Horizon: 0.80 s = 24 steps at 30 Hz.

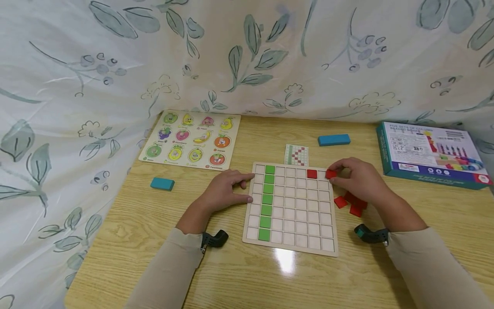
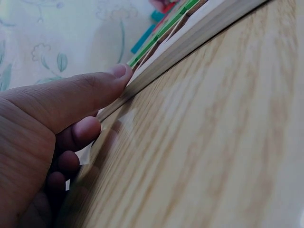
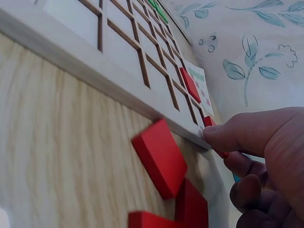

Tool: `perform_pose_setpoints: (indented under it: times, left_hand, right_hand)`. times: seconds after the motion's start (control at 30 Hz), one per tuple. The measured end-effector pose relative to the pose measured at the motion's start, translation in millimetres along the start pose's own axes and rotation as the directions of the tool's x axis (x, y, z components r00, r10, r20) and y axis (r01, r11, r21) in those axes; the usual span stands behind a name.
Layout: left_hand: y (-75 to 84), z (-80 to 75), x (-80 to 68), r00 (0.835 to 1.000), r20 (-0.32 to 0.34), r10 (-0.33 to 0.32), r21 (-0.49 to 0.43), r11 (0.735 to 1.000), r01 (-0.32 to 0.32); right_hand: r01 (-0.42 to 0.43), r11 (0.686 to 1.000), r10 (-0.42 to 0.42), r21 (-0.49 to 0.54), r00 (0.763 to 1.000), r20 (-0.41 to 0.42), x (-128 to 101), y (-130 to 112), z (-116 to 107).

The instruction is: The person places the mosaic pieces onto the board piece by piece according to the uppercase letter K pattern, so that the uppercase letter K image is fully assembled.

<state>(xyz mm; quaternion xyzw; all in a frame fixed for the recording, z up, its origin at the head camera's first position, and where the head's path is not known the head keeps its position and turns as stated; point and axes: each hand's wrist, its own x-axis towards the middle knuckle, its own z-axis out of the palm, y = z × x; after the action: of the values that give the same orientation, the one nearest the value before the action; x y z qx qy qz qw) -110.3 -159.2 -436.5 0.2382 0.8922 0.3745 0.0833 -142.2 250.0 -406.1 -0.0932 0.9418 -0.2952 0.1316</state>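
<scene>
A square wooden grid board (image 1: 289, 247) lies on the table, with green tiles (image 1: 266, 199) down its second column. One red tile (image 1: 311, 174) sits in the top row. My left hand (image 1: 227, 189) touches the board's left edge with thumb and index finger; in the left wrist view its thumb (image 2: 107, 85) rests against the rim. Between thumb and fingers, my right hand (image 1: 360, 179) pinches another red tile (image 1: 329, 174) at the top right corner. Beneath this hand several loose red tiles (image 3: 160, 159) lie beside the board, partly hidden in the head view.
Behind the board lies a small pattern card (image 1: 296, 155). A fruit picture board (image 1: 189, 139) is at back left, a printed box (image 1: 434, 154) at back right. Blue blocks lie on both sides, one at left (image 1: 162, 183) and one at right (image 1: 334, 140). A patterned curtain (image 1: 247, 56) hangs behind.
</scene>
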Motion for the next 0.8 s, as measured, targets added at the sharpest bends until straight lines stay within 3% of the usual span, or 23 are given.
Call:
perform_pose_setpoints:
  times: [0.8]
  left_hand:
    - [-4.2, 1.4, 1.0, 1.000, 0.004, -0.005, 0.013, 1.000, 0.005]
  right_hand:
    - [0.097, 0.995, -0.097, 0.032, 0.995, 0.024, 4.0, -29.4, 22.0]
